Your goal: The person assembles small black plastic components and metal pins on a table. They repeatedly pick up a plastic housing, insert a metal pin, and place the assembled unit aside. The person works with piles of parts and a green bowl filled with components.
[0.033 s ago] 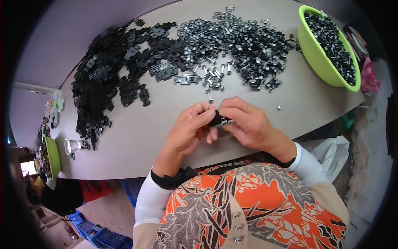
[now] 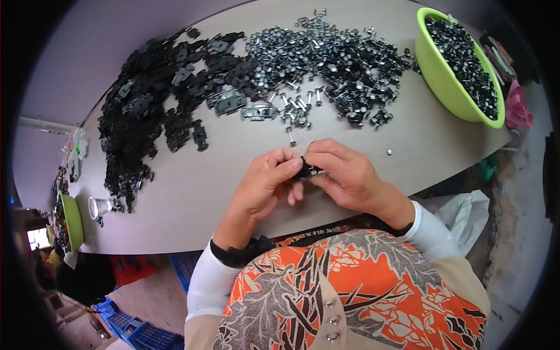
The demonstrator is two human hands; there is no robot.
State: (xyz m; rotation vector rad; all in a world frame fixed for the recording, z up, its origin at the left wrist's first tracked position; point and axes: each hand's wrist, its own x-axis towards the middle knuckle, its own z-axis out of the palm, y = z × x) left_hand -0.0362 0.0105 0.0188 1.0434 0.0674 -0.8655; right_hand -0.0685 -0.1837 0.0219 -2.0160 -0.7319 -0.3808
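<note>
A small black plastic part [image 2: 304,170] with silvery bits at its right end is held between my two hands over the near side of the table. My left hand [image 2: 265,184] pinches it between thumb and fingers, hiding much of it. At its right end, the fingers of my right hand [image 2: 344,175] close around the part. Just beyond my hands lies a loose metal axle with black wheels [image 2: 291,136]. Farther off sits a heap of similar wheeled axles [image 2: 309,55]. To its left spreads a pile of flat black plastic chassis pieces [image 2: 137,105].
A green basin [image 2: 429,55] full of small black and silver parts stands at the far right. One small round piece [image 2: 389,151] lies right of my hands. Left are a clear cup [image 2: 99,208] on its side and another green basin [image 2: 73,221]. Blue crates [image 2: 151,338] stand below.
The whole view has shifted slightly. Both hands keep hold of the black part, with only a small movement of the fingers.
</note>
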